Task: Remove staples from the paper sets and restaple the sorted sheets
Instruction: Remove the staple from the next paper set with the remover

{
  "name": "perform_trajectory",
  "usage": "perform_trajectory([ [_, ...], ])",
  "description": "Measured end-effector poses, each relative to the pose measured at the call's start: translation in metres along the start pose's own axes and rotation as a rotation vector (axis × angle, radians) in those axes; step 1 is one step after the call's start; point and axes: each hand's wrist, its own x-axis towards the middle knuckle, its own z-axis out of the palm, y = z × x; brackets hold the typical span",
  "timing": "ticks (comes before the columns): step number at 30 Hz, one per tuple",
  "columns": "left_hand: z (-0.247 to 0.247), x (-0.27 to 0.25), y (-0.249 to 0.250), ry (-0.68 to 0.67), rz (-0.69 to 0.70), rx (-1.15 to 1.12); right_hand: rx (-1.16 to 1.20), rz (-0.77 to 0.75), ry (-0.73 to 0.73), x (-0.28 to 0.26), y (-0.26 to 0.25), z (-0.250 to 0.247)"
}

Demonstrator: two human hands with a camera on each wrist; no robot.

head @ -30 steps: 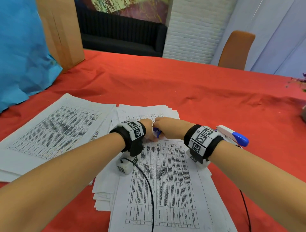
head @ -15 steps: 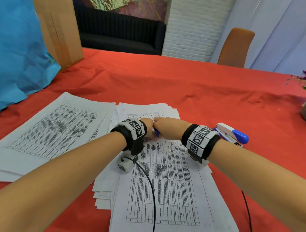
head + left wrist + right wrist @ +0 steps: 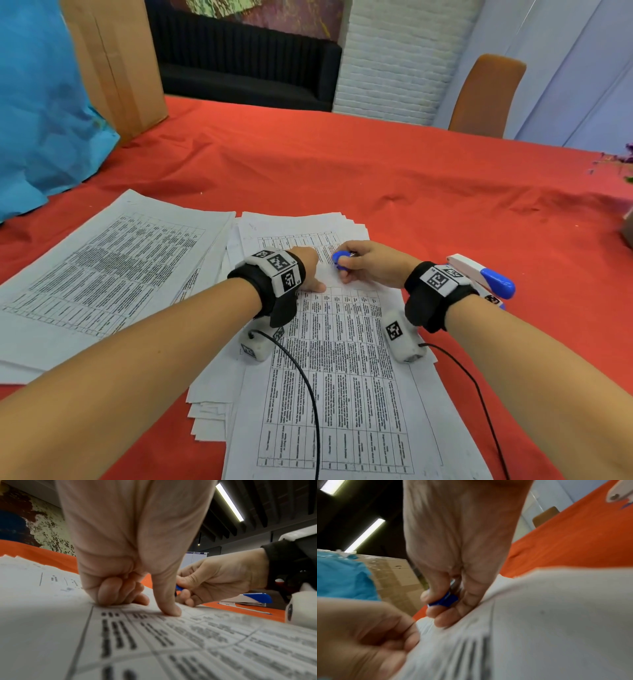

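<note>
Blue plastic showed between the thumb and curled fingers of the right hand [image 3: 371,262], which pinched a small staple remover [image 3: 340,257] just above the top of the middle paper stack [image 3: 346,370]. The left hand [image 3: 308,270] rested on that stack, fingers curled under with nothing in them, thumb tip pressing the top sheet. A second paper pile [image 3: 102,274] lay beside it to the left. A blue-and-white stapler [image 3: 479,274] sat on the red tablecloth [image 3: 342,171] behind the right wrist.
</note>
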Motion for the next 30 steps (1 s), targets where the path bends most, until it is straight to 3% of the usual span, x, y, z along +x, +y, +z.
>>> perform_trajectory([
  [3,-0.001,-0.001,-0.001,-0.039,-0.019,-0.018,0.327,-0.014,0.123,-0.008,0.01,-0.011],
  [6,-0.009,-0.002,-0.008,-0.074,-0.076,-0.157,0.342,-0.076,0.169,-0.017,0.007,-0.013],
  [7,-0.012,-0.002,-0.009,-0.064,-0.109,-0.299,0.307,-0.117,0.158,-0.02,0.0,-0.011],
  [9,-0.014,-0.001,-0.002,-0.109,-0.182,-1.004,0.224,-0.185,0.134,-0.026,-0.019,-0.003],
  [11,-0.013,0.004,0.008,-0.194,-0.224,-1.754,-0.104,-0.253,0.15,-0.03,-0.04,0.008],
  [12,-0.011,0.009,0.012,-0.228,-0.223,-1.963,-0.412,-0.288,0.18,-0.029,-0.048,0.013],
  [14,-0.006,0.019,0.019,-0.22,-0.222,-2.188,-0.999,-0.323,0.192,-0.019,-0.057,0.022],
  [16,-0.003,0.025,0.022,-0.167,-0.278,-2.276,-1.166,-0.306,0.208,-0.014,-0.06,0.025],
  [19,-0.001,0.023,0.021,-0.061,-0.328,-2.053,-1.049,-0.351,0.32,-0.018,-0.059,0.008],
  [21,0.0,0.025,0.015,0.078,-0.319,-1.642,-1.044,-0.278,0.332,-0.023,-0.05,-0.008],
  [23,0.0,0.029,0.011,0.205,-0.218,-1.088,-1.185,-0.165,0.227,-0.024,-0.032,-0.013],
  [26,-0.002,0.032,0.016,0.152,-0.08,-0.593,-1.272,-0.099,0.12,-0.024,-0.015,-0.01],
  [30,0.0,0.033,0.026,0.031,-0.027,-0.343,-1.284,-0.12,0.087,-0.023,-0.018,-0.007],
])
